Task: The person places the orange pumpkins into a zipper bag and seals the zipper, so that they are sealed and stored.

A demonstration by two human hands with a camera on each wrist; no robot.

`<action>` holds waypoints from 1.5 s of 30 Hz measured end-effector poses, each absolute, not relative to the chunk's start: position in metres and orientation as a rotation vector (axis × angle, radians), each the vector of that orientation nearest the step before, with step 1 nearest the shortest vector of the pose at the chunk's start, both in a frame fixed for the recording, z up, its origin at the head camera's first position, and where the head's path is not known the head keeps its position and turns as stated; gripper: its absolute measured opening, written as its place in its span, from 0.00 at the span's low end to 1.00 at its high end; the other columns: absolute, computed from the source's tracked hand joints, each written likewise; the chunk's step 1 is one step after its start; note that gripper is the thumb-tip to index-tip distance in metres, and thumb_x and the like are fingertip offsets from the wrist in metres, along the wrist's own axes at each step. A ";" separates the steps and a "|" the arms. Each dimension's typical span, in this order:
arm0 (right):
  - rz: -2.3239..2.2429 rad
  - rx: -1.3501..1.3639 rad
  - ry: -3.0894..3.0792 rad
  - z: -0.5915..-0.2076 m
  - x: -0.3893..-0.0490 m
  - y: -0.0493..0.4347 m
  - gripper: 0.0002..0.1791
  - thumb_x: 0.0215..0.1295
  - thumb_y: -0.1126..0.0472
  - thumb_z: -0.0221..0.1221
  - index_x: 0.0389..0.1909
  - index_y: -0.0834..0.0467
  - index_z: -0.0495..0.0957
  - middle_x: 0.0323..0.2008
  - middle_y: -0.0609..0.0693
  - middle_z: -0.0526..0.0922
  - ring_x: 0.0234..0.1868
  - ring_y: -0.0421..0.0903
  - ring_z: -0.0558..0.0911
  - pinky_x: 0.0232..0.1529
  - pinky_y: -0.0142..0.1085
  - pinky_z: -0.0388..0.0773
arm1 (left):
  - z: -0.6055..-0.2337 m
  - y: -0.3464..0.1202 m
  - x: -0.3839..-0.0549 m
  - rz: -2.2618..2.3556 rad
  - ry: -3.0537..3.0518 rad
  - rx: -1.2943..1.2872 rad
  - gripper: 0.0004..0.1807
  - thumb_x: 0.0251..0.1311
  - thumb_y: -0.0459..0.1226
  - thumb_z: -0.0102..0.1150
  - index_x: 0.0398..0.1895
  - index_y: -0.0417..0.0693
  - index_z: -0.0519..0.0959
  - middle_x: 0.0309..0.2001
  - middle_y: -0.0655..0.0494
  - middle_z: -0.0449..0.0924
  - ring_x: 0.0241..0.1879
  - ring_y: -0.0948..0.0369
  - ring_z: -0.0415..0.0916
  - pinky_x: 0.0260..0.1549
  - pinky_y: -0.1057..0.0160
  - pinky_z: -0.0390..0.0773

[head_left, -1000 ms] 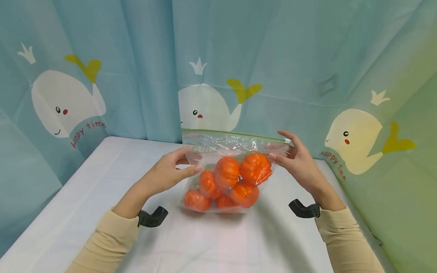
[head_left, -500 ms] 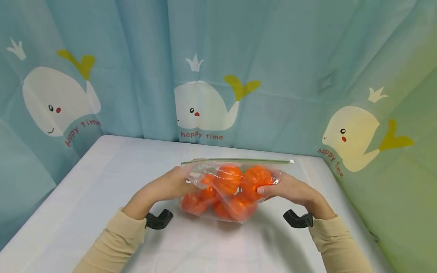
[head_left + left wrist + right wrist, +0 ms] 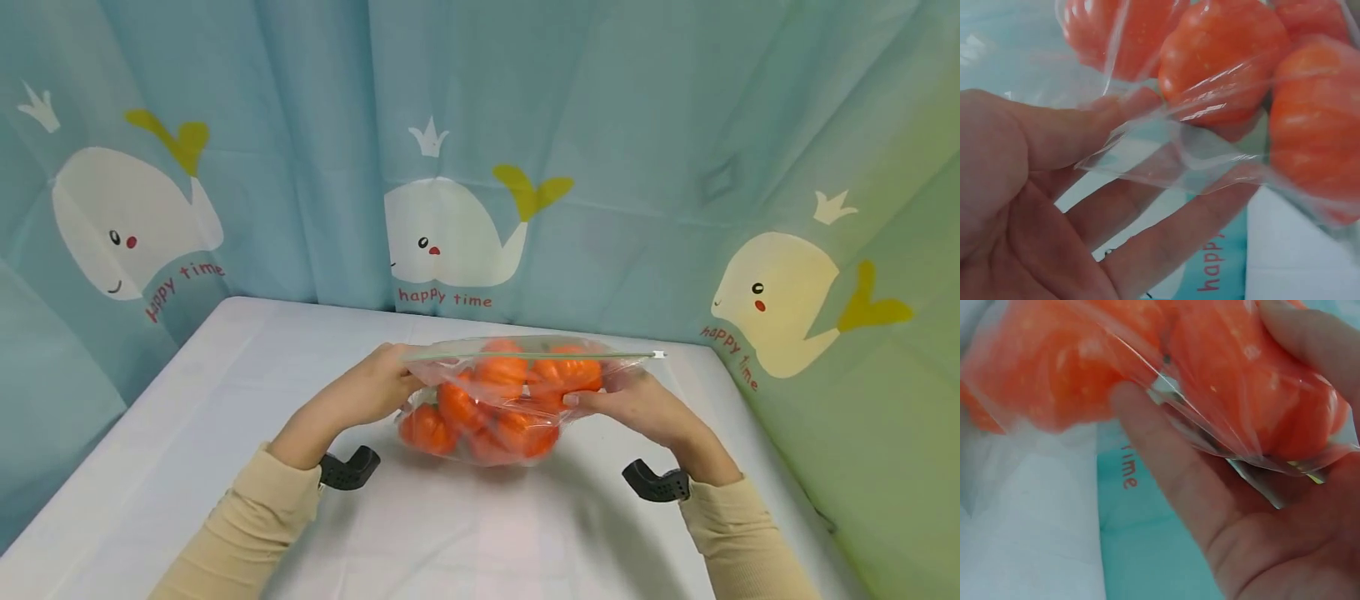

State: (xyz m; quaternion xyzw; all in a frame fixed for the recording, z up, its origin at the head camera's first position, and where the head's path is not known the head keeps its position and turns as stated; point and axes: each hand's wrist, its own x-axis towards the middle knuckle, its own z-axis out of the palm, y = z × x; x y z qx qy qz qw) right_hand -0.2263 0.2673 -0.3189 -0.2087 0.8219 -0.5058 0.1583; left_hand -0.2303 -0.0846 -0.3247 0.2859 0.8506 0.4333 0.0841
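Observation:
A clear plastic zip bag (image 3: 517,408) holds several small orange pumpkins (image 3: 501,373). Its green zip strip runs across the top, with a white slider (image 3: 659,355) at the right end. My left hand (image 3: 371,387) pinches the bag's left side, the thumb on the near face and fingers behind. In the left wrist view, loose film of the bag (image 3: 1166,156) lies between that thumb and the fingers. On the other side, my right hand (image 3: 641,408) grips the bag round a pumpkin (image 3: 1254,381). Its thumb presses the near face; its other fingers reach underneath and behind.
Under the bag lies a white-covered table (image 3: 465,533). A blue curtain (image 3: 637,167) printed with whales hangs just behind the table's back edge, and a greenish curtain (image 3: 892,450) borders the right side. Each wrist wears a black device (image 3: 351,468).
The bag has gone from standing upright to tilted, its zip strip lower. Both hands have slid down from near its top to its sides. Lately the bag has risen slightly.

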 end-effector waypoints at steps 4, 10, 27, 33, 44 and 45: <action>-1.472 -0.648 2.471 -0.316 -0.227 0.263 0.28 0.65 0.55 0.65 0.66 0.40 0.70 0.56 0.44 0.83 0.55 0.46 0.82 0.53 0.39 0.81 | -0.319 -0.086 -0.238 1.338 2.632 0.848 0.16 0.67 0.32 0.57 0.54 0.58 0.82 0.43 0.54 0.85 0.27 0.57 0.74 0.27 0.64 0.76; -1.603 -0.785 2.570 -0.328 -0.232 0.255 0.30 0.61 0.62 0.67 0.64 0.49 0.70 0.53 0.51 0.81 0.51 0.45 0.82 0.49 0.37 0.83 | -0.328 -0.090 -0.251 1.471 2.629 0.844 0.15 0.63 0.38 0.63 0.52 0.57 0.84 0.46 0.57 0.85 0.42 0.58 0.76 0.40 0.62 0.79; -0.878 -1.222 3.047 -0.402 -0.209 0.261 0.39 0.57 0.61 0.70 0.70 0.50 0.67 0.67 0.48 0.71 0.68 0.47 0.70 0.66 0.37 0.72 | -0.390 -0.104 -0.260 1.164 2.591 0.996 0.22 0.68 0.25 0.51 0.57 0.55 0.83 0.69 0.45 0.71 0.71 0.43 0.63 0.66 0.44 0.68; -0.606 -1.346 3.032 -0.420 -0.204 0.267 0.41 0.56 0.73 0.66 0.71 0.51 0.66 0.68 0.51 0.69 0.68 0.51 0.70 0.60 0.51 0.76 | -0.394 -0.105 -0.258 0.979 2.618 1.022 0.22 0.68 0.24 0.49 0.59 0.49 0.81 0.70 0.43 0.68 0.71 0.41 0.64 0.65 0.43 0.68; -0.499 -1.156 3.052 -0.414 -0.202 0.273 0.41 0.51 0.87 0.53 0.66 0.56 0.72 0.66 0.57 0.73 0.64 0.57 0.75 0.58 0.52 0.77 | -0.396 -0.086 -0.240 0.950 2.750 0.873 0.23 0.72 0.35 0.49 0.68 0.41 0.70 0.70 0.39 0.67 0.71 0.42 0.63 0.68 0.42 0.64; -0.548 -1.108 3.040 -0.412 -0.201 0.270 0.37 0.56 0.84 0.53 0.67 0.56 0.71 0.66 0.57 0.73 0.65 0.57 0.74 0.60 0.52 0.76 | -0.396 -0.081 -0.236 0.939 2.757 0.850 0.27 0.71 0.40 0.52 0.71 0.43 0.67 0.72 0.40 0.64 0.72 0.42 0.61 0.68 0.41 0.63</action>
